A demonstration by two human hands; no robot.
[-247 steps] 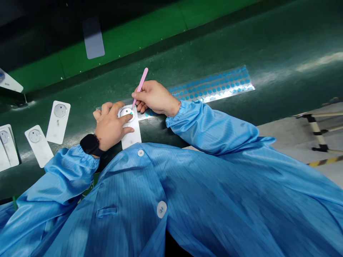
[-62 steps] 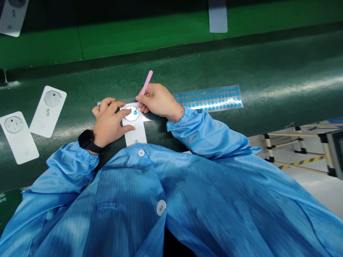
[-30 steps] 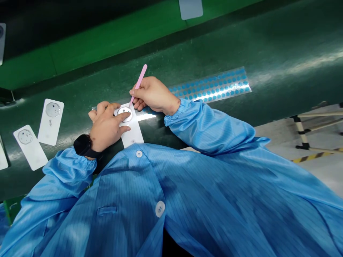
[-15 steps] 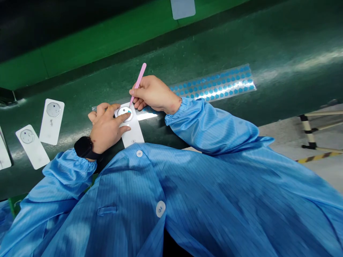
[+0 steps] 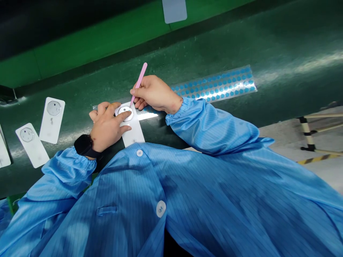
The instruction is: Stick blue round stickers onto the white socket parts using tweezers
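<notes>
In my right hand point(image 5: 154, 92) is a pair of pink tweezers point(image 5: 140, 79), held like a pen with the tips down at the edge of a round recess. That recess is in a white rectangular panel point(image 5: 134, 132) lying on the bench in front of me. My left hand point(image 5: 107, 123), fingers spread, rests on the panel; its index fingertip presses on the round area and covers part of it. A clear sheet with rows of blue round stickers point(image 5: 219, 85) runs out to the right from under my right hand.
Two more white panels with round recesses, one farther back point(image 5: 52, 121) and one nearer point(image 5: 32, 146), lie left on the green bench point(image 5: 203, 50). Another panel's edge point(image 5: 4, 153) shows at far left. A pale plate point(image 5: 174, 10) is at the back. A tubular frame point(image 5: 308, 134) stands right.
The blue spot beside my left index fingertip is no longer visible. Both hands stay almost in place, and the view has shifted slightly.
</notes>
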